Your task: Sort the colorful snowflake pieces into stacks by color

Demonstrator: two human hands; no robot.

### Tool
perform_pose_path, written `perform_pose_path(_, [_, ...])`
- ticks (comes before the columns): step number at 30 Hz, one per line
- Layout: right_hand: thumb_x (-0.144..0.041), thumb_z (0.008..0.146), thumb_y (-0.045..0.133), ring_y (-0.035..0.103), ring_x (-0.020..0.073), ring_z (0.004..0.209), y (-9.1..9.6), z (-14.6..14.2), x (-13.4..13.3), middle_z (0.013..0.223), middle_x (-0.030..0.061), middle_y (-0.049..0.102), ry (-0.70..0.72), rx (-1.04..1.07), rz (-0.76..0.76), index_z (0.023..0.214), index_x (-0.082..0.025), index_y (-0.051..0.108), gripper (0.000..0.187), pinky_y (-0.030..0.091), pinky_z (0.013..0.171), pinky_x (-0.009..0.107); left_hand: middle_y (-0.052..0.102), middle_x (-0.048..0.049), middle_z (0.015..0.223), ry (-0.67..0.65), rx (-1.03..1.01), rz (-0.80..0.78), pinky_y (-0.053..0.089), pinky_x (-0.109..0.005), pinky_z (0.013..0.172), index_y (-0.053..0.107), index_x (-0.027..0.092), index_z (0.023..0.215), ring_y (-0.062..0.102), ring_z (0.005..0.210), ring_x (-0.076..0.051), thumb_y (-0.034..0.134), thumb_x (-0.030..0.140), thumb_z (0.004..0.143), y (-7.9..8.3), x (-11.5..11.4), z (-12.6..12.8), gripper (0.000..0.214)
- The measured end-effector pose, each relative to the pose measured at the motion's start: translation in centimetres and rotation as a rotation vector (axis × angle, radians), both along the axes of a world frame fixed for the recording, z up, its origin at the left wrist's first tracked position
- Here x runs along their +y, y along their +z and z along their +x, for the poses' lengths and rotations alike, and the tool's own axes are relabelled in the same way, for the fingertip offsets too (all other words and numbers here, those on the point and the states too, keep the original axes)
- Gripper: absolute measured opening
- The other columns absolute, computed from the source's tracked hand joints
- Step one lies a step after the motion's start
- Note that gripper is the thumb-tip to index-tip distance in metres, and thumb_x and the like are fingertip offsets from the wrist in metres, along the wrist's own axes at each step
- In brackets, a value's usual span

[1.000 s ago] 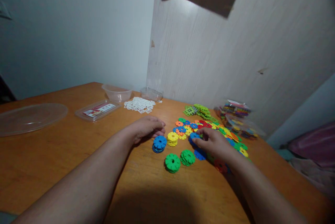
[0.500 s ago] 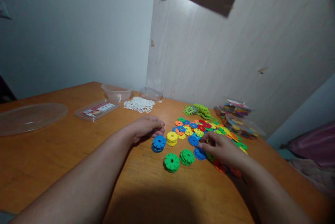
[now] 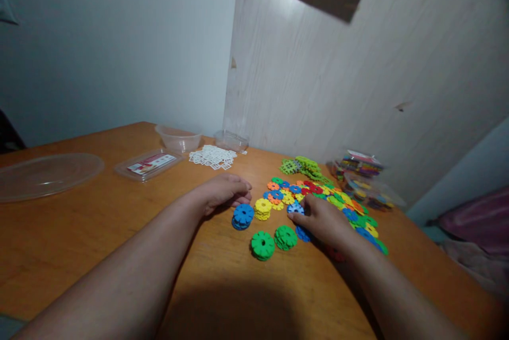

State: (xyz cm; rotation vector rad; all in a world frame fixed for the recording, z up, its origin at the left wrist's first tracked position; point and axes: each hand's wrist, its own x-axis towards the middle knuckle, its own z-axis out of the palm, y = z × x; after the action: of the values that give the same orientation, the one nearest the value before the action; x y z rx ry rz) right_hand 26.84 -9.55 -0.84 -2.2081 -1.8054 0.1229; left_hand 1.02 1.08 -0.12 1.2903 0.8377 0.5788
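My right hand (image 3: 324,220) reaches into the near side of the scattered plastic flower discs. Its thumb and fingers are closed on the edges of a blue flower disc (image 3: 295,207). Another blue disc (image 3: 303,233) lies just under that hand. My left hand (image 3: 228,191) rests on the table with loosely curled fingers, and I see nothing in it. Just in front of it stands a stack of blue discs (image 3: 243,215), with a yellow stack (image 3: 263,208) to the right. Closer to me are two green stacks, one on the left (image 3: 262,244) and one on the right (image 3: 285,236).
Mixed coloured discs (image 3: 318,190) spread to the right. Behind them lie green lattice pieces (image 3: 304,166) and clear boxes of coloured parts (image 3: 360,167). White square pieces (image 3: 212,156), a clear bowl (image 3: 178,139), a labelled lid (image 3: 149,165) and a large clear lid (image 3: 50,176) lie left.
My right hand has moved slightly left and away from me, and its thumb and fingers now close on the blue disc. My left hand has stayed nearly still.
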Motion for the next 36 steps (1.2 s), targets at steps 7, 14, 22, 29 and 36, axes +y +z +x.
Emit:
perform_pose_path(7, [-0.053,0.083,0.054,0.036,0.0086,0.048,-0.4,2.5,-0.6,0.054,-0.004,0.045,0.129,0.707,0.033,0.066,-0.02,0.046,0.038,0.026,0.046,0.022,0.067,-0.0059,0.072,-0.006,-0.002,0.0,0.043,-0.022,0.055,0.062,0.012,0.078,0.055,0.057,-0.009,0.072,0.033,0.072,-0.1,0.2,0.0,0.025])
perform_pose_path(14, [-0.056,0.079,0.06,0.03,0.007,0.046,-0.2,4.3,-2.2,0.055,-0.005,0.045,0.111,0.718,-0.187,0.073,-0.018,0.056,0.039,0.02,0.043,0.022,0.067,-0.0064,0.073,0.0,0.002,0.002,0.044,-0.023,0.057,0.063,0.012,0.081,0.056,0.058,-0.009,0.073,0.033,0.071,-0.1,0.1,-0.1,0.026])
perform_pose_path(22, [-0.063,0.079,0.054,0.05,0.0147,0.056,0.1,1.3,-0.4,0.063,0.0024,0.059,-0.024,0.222,-0.028,0.07,-0.02,0.057,0.044,0.029,0.05,0.026,0.067,-0.0061,0.071,0.018,-0.001,0.015,0.043,-0.024,0.055,0.062,0.013,0.08,0.056,0.058,-0.011,0.075,0.032,0.069,0.2,-0.1,-0.1,0.025])
perform_pose_path(29, [-0.078,0.074,0.048,0.06,0.0243,0.07,1.2,-0.9,0.3,0.076,0.0097,0.068,-0.199,-0.113,-0.143,0.077,-0.022,0.067,0.059,0.03,0.055,0.029,0.067,-0.006,0.073,0.005,0.016,0.015,0.044,-0.024,0.057,0.062,0.013,0.08,0.056,0.058,-0.01,0.073,0.033,0.071,0.0,0.1,0.1,0.024])
perform_pose_path(36, [-0.059,0.079,0.058,0.056,0.0168,0.06,0.1,-0.2,1.0,0.066,0.004,0.066,-0.125,0.034,-0.091,0.072,-0.021,0.064,0.04,0.025,0.052,0.027,0.067,-0.0059,0.072,0.002,0.002,0.006,0.043,-0.023,0.056,0.063,0.013,0.078,0.056,0.057,-0.01,0.074,0.033,0.07,0.0,0.0,0.0,0.024])
